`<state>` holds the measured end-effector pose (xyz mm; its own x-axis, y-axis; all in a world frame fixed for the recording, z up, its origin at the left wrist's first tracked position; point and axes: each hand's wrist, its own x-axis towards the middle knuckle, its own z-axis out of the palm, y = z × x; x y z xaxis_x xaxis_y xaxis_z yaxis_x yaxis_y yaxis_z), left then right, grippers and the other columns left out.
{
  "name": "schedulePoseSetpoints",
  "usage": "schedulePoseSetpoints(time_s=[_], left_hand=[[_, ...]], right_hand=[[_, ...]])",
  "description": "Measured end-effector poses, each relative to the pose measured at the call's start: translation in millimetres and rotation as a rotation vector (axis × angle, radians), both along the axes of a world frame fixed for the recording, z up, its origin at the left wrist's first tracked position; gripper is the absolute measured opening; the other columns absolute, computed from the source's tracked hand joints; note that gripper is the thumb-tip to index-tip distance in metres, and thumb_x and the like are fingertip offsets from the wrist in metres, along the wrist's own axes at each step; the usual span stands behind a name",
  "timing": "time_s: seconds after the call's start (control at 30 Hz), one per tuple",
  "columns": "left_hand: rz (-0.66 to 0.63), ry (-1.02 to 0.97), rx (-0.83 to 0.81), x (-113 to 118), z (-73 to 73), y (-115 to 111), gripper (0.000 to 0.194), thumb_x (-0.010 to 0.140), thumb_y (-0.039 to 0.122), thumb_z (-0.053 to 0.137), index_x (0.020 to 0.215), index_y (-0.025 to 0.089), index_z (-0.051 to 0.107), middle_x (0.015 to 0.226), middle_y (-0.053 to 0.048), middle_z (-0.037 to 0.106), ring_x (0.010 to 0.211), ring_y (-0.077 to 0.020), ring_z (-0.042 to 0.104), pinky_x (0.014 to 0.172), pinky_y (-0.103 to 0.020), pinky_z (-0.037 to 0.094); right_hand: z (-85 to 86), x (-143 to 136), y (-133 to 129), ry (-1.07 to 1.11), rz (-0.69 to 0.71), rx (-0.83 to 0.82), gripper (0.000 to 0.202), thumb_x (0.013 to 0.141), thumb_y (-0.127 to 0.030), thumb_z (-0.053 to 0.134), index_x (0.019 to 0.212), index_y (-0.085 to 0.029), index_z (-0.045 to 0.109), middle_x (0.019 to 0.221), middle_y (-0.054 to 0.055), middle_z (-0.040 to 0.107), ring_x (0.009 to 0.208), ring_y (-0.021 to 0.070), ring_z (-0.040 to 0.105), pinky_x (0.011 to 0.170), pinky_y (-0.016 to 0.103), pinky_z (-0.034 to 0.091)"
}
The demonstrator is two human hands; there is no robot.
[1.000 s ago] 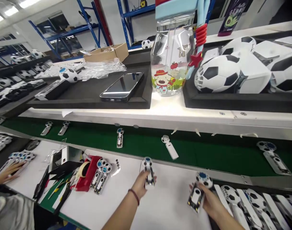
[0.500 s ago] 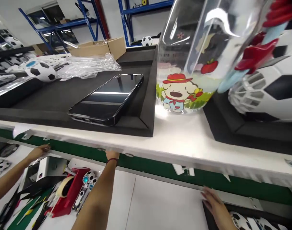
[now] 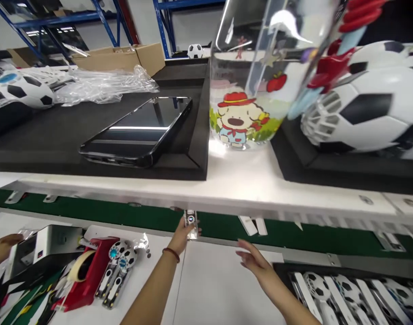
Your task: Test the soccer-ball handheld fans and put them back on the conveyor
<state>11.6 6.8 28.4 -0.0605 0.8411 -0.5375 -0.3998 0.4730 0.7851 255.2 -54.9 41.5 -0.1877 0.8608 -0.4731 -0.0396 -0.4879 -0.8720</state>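
Note:
My left hand (image 3: pixel 181 235), a band at its wrist, holds a small whitish part (image 3: pixel 192 221) with a round dark spot, over the edge of the green strip (image 3: pixel 220 228). It resembles the handles of the football-patterned handheld devices (image 3: pixel 120 266) lying to its left. My right hand (image 3: pixel 255 264) is open, fingers spread and apart from anything, above the white worktop (image 3: pixel 206 284). Close to it on the right, a black tray (image 3: pixel 282 268) holds several football-patterned pieces (image 3: pixel 317 286) and white strips.
A shelf (image 3: pixel 240 174) spans the view above my hands, bearing a phone (image 3: pixel 135 131) and a clear bottle (image 3: pixel 240 76). Another person's hand (image 3: pixel 5 246) is at the far left, near a white box (image 3: pixel 55 243). A red tape dispenser (image 3: pixel 91 275) stands left of my arm.
My left hand has moved right, and the whitish part now shows in it. My right hand has moved left, away from the black tray. The view has shifted slightly.

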Motion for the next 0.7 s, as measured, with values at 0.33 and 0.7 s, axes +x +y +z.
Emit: schedulePoseSetpoints(time_s=[0.33, 0.7], left_hand=[[-0.351, -0.247, 0.215, 89, 94.6, -127, 0.054, 0.079, 0.035, 0.059, 0.123, 0.028, 0.029, 0.082, -0.001, 0.053, 0.06, -0.0121, 0.055, 0.05, -0.023, 0.042], [-0.341, -0.208, 0.232, 106, 136.7, -192, 0.054, 0.075, 0.042, 0.062, 0.118, 0.024, 0.035, 0.082, -0.004, 0.055, 0.066, -0.0156, 0.054, 0.055, -0.027, 0.043]], right_hand=[[119.2, -16, -20, -0.046, 0.238, 0.319, 0.041, 0.088, -0.03, 0.039, 0.129, -0.035, 0.041, 0.138, -0.001, 0.036, 0.127, 0.0221, 0.031, 0.104, 0.043, 0.031], [160.2, -7, -87, -0.078, 0.169, 0.48, 0.037, 0.091, -0.023, 0.031, 0.12, -0.034, 0.051, 0.131, -0.002, 0.044, 0.124, 0.0206, 0.035, 0.103, 0.041, 0.03]])
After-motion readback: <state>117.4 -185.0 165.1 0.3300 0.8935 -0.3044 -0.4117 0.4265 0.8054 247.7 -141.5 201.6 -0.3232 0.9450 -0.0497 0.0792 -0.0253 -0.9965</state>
